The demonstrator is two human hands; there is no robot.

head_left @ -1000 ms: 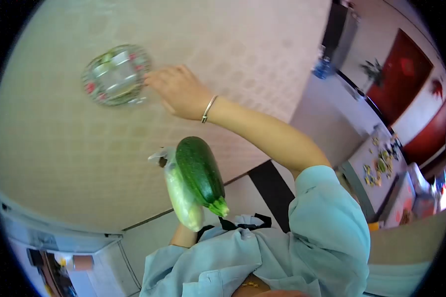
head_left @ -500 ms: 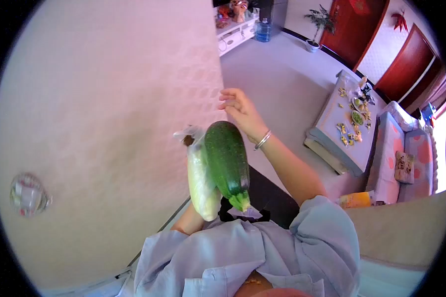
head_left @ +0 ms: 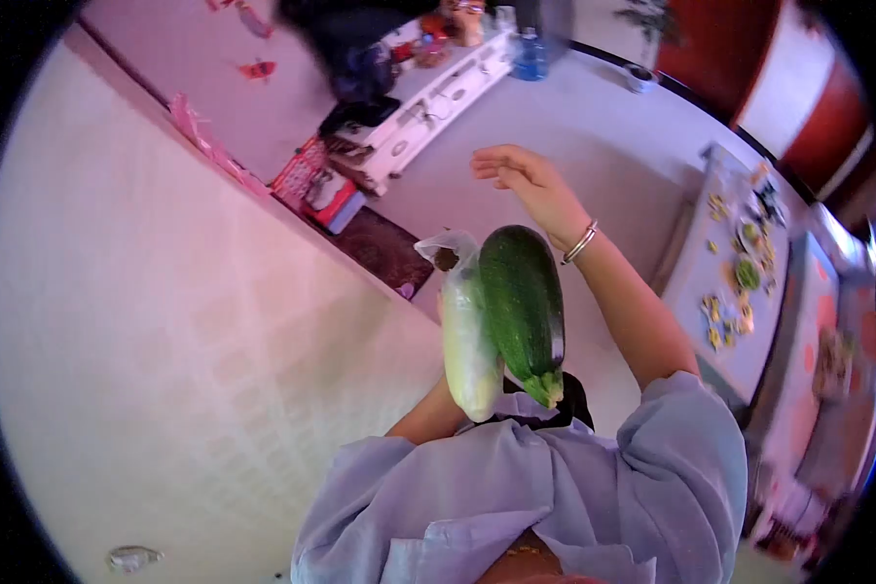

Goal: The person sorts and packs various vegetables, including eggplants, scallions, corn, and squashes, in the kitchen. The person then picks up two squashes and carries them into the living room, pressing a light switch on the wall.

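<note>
A dark green zucchini [head_left: 522,311] and a long pale green-white vegetable [head_left: 472,350] lie side by side in front of my chest. The pale one is in a clear plastic bag [head_left: 453,245], with a dark brown spot at its upper end. My left arm comes up beneath them, and my left hand [head_left: 441,306], mostly hidden behind the pale vegetable, holds both. My right hand [head_left: 526,178] is stretched out beyond the zucchini, fingers extended and holding nothing. A silver bangle [head_left: 580,242] circles the right wrist.
A pale wall [head_left: 195,321] runs along my left, ending at a corner ahead. Past it are a white cabinet [head_left: 438,102], red and blue boxes [head_left: 329,200] and a water bottle [head_left: 529,56]. On the right stand a low table [head_left: 696,263] with food and a sofa [head_left: 798,341].
My view has turned left and moved forward, showing more of the cabinet and the room beyond the wall corner. The vegetables stay in my left hand; my right hand remains outstretched.
</note>
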